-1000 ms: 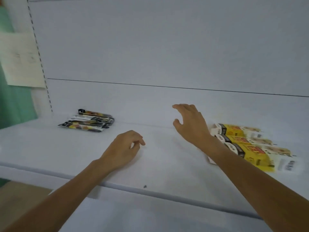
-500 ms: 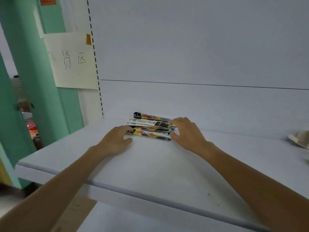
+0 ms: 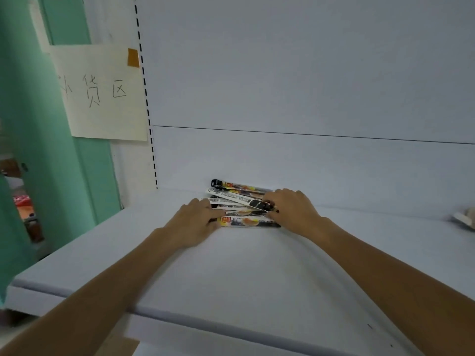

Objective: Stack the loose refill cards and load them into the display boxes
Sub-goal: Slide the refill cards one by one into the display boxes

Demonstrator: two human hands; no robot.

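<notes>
The refill cards point(image 3: 239, 199) lay fanned at the back of the shelf point(image 3: 257, 273), and we saw the right grip point(image 3: 293, 209) curled around their dark right ends. The left grip point(image 3: 195, 222) covered their left ends, its fingers mostly hidden, so we could not tell if it held them.

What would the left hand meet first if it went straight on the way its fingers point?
The cards: the left hand touches their left ends, so it would probably push the pile toward the right hand at the other end.
</notes>
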